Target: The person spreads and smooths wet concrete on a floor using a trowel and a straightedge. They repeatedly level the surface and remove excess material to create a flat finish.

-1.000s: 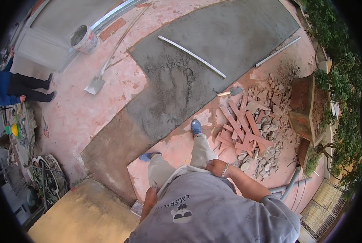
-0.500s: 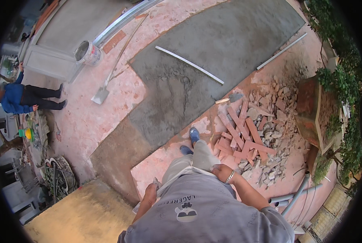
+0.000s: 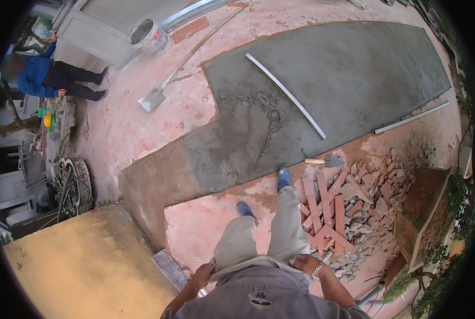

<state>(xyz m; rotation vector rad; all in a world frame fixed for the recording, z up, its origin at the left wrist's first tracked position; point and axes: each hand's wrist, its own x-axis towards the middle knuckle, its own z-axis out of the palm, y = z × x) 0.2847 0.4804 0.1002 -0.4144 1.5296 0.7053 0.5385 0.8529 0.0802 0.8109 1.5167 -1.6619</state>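
At the left side of my waist, my left hand [image 3: 201, 275] is closed with its fingertips on the light beige trousers [image 3: 232, 242]. My right hand [image 3: 305, 263], a chain bracelet at its wrist, grips the trousers by the right hip. The hem of my grey shirt [image 3: 258, 287] hangs between both hands. My feet in blue shoes [image 3: 284, 178] stand apart at the edge of a patch of wet grey cement [image 3: 349, 69]. Across the cement lies a long pale straightedge bar [image 3: 285, 95]. A trowel [image 3: 322, 161] with a wooden handle rests just beyond my right foot.
Reddish tile strips [image 3: 322, 204] and broken rubble [image 3: 365, 223] are heaped at my right, beside a brick planter [image 3: 423, 212]. A shovel [image 3: 153, 99] and a bucket [image 3: 151, 37] are at the far left, near a person in blue [image 3: 35, 74]. Another bar [image 3: 412, 117] borders the cement.
My view has shifted, so the cement and tools sit farther right. My feet are wider apart. Both hands stay at the trousers' sides.
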